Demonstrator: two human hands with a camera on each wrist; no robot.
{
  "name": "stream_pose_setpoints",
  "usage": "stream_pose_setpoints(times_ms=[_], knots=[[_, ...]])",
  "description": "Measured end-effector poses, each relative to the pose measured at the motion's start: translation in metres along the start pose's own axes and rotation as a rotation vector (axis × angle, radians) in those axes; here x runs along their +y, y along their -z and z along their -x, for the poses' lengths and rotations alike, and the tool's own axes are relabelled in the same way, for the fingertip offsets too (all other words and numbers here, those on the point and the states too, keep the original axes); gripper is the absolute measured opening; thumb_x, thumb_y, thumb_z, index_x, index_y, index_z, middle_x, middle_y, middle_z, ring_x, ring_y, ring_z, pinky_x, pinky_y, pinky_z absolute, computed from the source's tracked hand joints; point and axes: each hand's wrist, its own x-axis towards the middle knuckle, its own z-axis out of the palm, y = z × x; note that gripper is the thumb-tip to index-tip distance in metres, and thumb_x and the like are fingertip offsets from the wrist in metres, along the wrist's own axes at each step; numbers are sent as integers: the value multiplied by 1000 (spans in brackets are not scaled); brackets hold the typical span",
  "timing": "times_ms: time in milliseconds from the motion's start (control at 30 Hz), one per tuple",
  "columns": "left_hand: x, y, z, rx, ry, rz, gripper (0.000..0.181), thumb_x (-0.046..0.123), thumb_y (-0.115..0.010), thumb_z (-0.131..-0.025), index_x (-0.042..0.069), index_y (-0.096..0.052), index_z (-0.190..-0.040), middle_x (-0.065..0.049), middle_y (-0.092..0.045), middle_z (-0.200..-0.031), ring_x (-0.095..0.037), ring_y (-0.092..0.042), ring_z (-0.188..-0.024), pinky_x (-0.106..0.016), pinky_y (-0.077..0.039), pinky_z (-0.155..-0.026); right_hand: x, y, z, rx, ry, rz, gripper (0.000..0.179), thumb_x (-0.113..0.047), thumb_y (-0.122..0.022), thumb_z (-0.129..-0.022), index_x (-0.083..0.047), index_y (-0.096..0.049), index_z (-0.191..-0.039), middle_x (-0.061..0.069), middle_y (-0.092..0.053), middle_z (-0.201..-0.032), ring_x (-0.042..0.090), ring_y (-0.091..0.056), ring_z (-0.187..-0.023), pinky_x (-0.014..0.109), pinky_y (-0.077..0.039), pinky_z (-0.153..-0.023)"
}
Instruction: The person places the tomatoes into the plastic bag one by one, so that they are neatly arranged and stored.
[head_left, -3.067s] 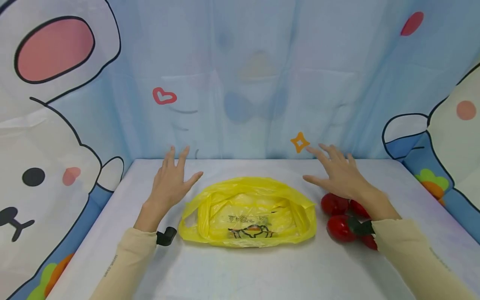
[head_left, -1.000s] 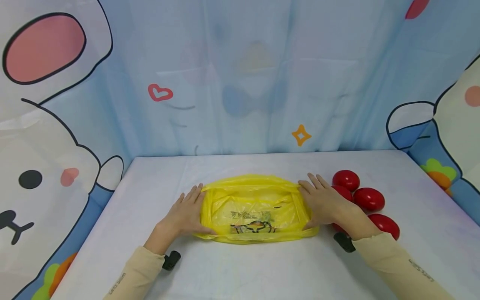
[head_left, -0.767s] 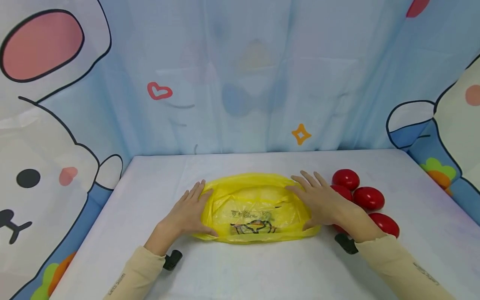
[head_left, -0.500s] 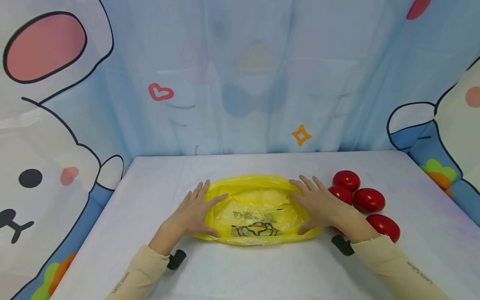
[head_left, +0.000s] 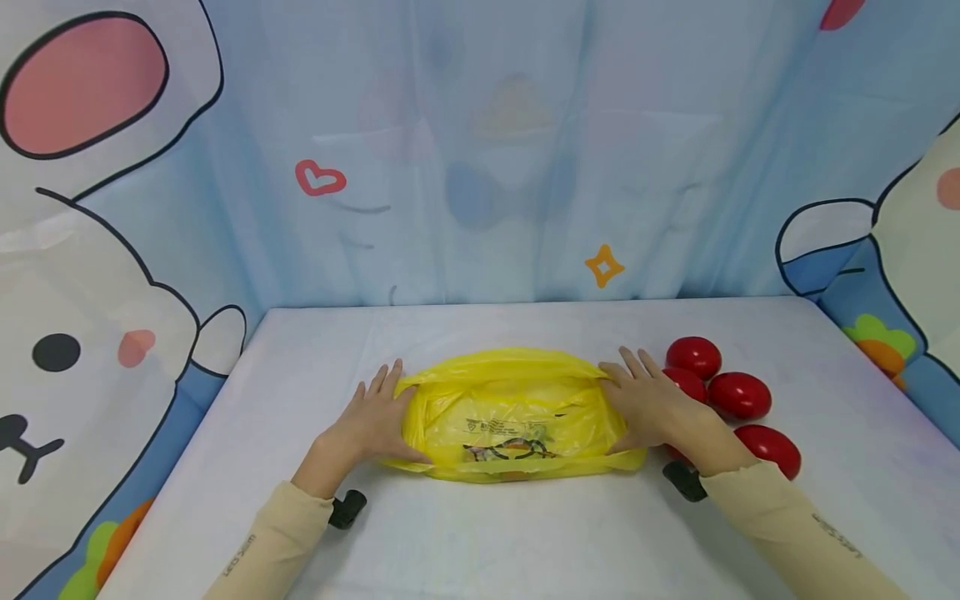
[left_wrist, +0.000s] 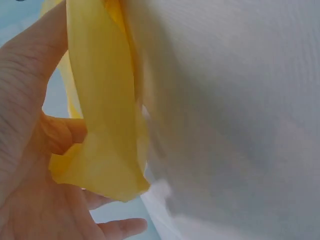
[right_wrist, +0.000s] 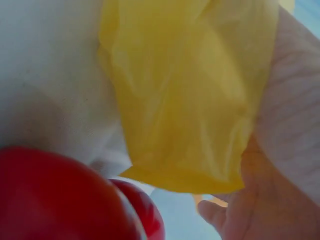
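Observation:
A thin yellow plastic bag (head_left: pixel 510 400) with dark print lies flat on the white table, its mouth spread wide. My left hand (head_left: pixel 369 425) is at the bag's left end, fingers extended and thumb on the near edge. In the left wrist view, a fold of the yellow bag (left_wrist: pixel 107 105) hangs between thumb and fingers. On the right end rests my right hand (head_left: pixel 652 408), fingers straight and thumb along the rim. The right wrist view has the yellow bag (right_wrist: pixel 185 95) covering part of that hand.
Several glossy red rounded objects (head_left: pixel 739 396) lie right of the bag, some partly behind the right hand and forearm. A white table (head_left: pixel 480 533) extends in front. Behind it hangs a blue cartoon curtain (head_left: pixel 510 167). Small black wrist cameras (head_left: pixel 347 509) sit at the cuffs.
Both hands have come down from above the table to the bag's two ends. Since half a second ago they have moved slightly apart, and the left index finger has drawn back from over the bag.

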Motion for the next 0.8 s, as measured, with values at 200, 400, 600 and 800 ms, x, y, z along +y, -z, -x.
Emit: stream_pose_setpoints(times_ms=[200, 400, 600, 800], knots=[[-1, 0, 0, 12, -25, -15, 110, 56, -90, -75, -6, -45, -154, -30, -8, -171, -49, -10, -158, -71, -17, -122, 2, -2, -2, 12, 8, 30, 95, -47, -96, -68, 2, -59, -141, 29, -45, -154, 57, -27, -147, 71, -17, -121], [3, 2, 1, 88, -152, -85, 110, 56, -92, -74, 2, -44, -157, -27, -4, -172, -45, -4, -159, -70, -14, -123, 1, -2, 0, 152, 129, 6, 105, -41, -101, -61, -8, -53, -148, 26, -36, -162, 54, -26, -149, 73, -18, -120], [11, 5, 1, 159, -332, -207, 119, 54, -93, -72, -3, -37, -159, -19, -15, -173, -39, -14, -159, -64, -18, -125, -4, 0, 1, 229, 257, -17, 117, -30, -104, -56, -4, -45, -153, 19, -39, -161, 48, -31, -149, 70, -26, -119], [14, 6, 4, 151, -364, -245, 116, 49, -93, -75, -6, -36, -159, -18, -33, -168, -34, -29, -156, -55, -24, -126, -5, -1, 4, 244, 297, -41, 114, -18, -103, -58, -6, -44, -154, 14, -49, -155, 44, -40, -144, 66, -35, -116]])
